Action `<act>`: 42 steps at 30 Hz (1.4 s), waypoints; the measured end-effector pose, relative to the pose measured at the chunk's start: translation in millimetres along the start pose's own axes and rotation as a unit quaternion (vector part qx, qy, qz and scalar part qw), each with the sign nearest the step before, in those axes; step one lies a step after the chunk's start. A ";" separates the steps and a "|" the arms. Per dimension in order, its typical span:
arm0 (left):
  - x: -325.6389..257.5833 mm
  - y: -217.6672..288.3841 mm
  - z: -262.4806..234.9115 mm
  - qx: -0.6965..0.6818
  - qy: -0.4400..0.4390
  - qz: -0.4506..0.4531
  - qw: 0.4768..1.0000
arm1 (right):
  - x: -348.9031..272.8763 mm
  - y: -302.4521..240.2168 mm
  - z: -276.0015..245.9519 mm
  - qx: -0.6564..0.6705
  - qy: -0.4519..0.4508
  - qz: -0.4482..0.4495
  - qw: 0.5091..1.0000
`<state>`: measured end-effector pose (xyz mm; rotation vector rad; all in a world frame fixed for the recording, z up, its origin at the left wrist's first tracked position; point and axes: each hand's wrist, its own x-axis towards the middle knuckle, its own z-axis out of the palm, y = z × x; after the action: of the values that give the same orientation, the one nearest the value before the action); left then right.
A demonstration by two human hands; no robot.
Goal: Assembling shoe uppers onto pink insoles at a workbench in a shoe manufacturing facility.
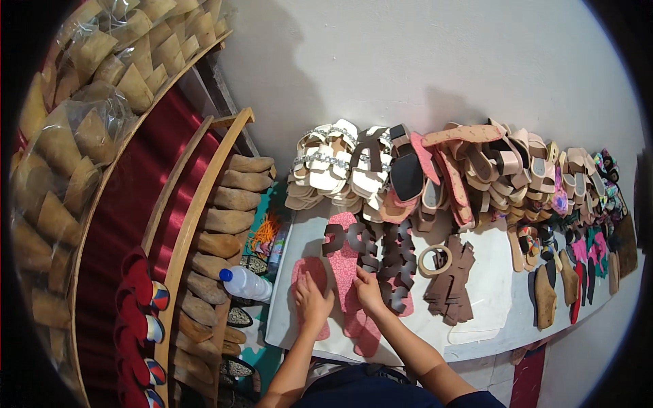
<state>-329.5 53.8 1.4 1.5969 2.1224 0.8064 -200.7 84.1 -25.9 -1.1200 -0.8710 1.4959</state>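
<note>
My left hand (313,301) lies with its fingers apart on a pink patterned insole (316,268) at the table's left. My right hand (368,291) is closed at the edge of a second pink insole (345,262), which has a dark brown cut-out strap (352,238) across its upper part. My palm and wrist cover part of that insole's right side. More pink insoles (368,340) lie beneath, toward the front edge. To the right rests a row of dark brown straps (398,265) over pink pieces.
A tape roll (435,261) and a pile of brown strap pieces (452,285) lie on the white table (490,272). White sandals (326,160) and other footwear are heaped along the wall. Wooden shoe lasts (228,221) fill racks at left, beside a blue-capped bottle (246,283).
</note>
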 end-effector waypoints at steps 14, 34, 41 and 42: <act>35.1 -74.6 -28.6 0.190 -0.118 -0.034 0.974 | 23.5 21.4 78.4 -0.125 0.070 0.022 0.989; 35.6 -79.1 -51.5 0.091 -0.106 0.058 0.989 | 18.5 37.6 92.7 -0.344 0.100 -0.187 0.915; 22.2 -49.0 -43.8 0.079 -0.109 0.174 0.976 | -0.2 50.3 68.5 -0.055 0.000 -0.013 0.998; 19.2 -41.5 -43.8 0.066 -0.109 0.171 0.977 | -0.2 50.5 63.2 -0.010 0.001 -0.019 1.000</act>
<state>-392.2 54.1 9.8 2.0552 1.8057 0.5637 -276.1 75.1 -53.6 -1.1143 -0.9037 1.4572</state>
